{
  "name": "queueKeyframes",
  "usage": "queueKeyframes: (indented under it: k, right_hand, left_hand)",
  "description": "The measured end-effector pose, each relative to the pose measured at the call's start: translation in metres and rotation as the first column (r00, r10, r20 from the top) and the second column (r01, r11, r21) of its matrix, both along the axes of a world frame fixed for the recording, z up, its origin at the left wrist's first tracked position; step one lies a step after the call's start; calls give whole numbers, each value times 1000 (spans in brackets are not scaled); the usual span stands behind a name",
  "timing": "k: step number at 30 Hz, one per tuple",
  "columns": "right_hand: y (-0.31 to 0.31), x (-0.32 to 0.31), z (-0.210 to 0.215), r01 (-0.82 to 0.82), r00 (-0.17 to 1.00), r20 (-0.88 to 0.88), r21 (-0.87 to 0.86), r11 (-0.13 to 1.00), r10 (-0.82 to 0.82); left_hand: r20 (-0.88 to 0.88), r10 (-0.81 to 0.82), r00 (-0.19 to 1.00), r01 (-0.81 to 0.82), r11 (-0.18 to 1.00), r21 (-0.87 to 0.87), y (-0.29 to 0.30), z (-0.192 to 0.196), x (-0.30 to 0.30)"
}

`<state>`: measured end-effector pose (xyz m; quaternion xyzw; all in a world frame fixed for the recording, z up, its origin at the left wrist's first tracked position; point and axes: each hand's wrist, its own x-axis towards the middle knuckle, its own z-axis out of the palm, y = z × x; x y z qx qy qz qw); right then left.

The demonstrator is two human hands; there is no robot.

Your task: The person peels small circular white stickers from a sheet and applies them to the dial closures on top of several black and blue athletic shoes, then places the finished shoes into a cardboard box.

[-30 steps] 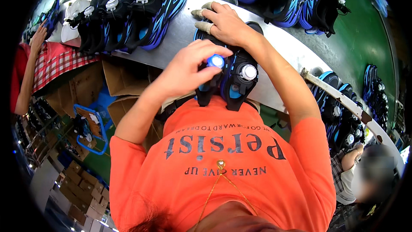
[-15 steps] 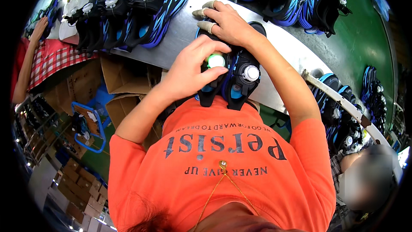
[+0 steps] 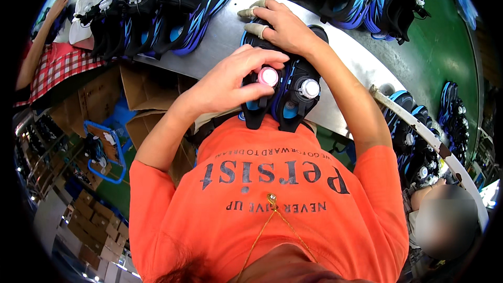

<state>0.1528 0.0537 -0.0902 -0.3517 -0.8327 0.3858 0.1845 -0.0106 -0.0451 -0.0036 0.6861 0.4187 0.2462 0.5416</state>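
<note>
Two black and blue sports shoes stand side by side before me, toes away and heels toward my body. My left hand (image 3: pixel 225 79) is curled at the left shoe (image 3: pixel 254 118), thumb and forefinger closed around its round lace dial (image 3: pixel 268 76), which glows pink. The right shoe (image 3: pixel 288 118) has a white dial (image 3: pixel 309 88) that no finger touches. Across the toe end lies my right hand (image 3: pixel 285 27), its fingers wrapped over the left shoe's front, several tips in pale finger covers. The right thumb is hidden, and my hands cover most of both toes.
A row of similar shoes (image 3: pixel 191 13) stands left on the metal table (image 3: pixel 361 68). More shoes (image 3: pixel 348 0) sit on the green surface beyond. A curved metal rail (image 3: pixel 419 120) runs at right. Cardboard boxes (image 3: pixel 152 94) lie below left; a co-worker's arm (image 3: pixel 39 47) reaches in far left.
The left shoe's dial light has turned from green to pink. My left hand has shifted slightly, still around the dial; the right hand stays over the toe. The co-worker's arm at left has moved up.
</note>
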Motion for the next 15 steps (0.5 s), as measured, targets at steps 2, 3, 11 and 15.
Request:
queueKeyframes:
  k: [2, 3, 11, 15]
  right_hand:
    - [1, 0, 0, 20, 1000, 11, 9, 1000, -20]
    - [2, 0, -1, 21, 1000, 18, 17, 1000, -21]
    - [-1, 1, 4, -41, 999, -34, 8, 999, 41]
    - [-1, 1, 1, -16, 999, -28, -12, 1000, 16]
  left_hand:
    - [-51, 109, 993, -97, 977, 192, -8, 0, 6]
    - [-99, 149, 984, -124, 966, 226, -9, -2, 9]
    - [-11, -35, 999, 36, 989, 145, -6, -14, -6]
    - [-142, 176, 974, -118, 931, 344, -19, 1, 6]
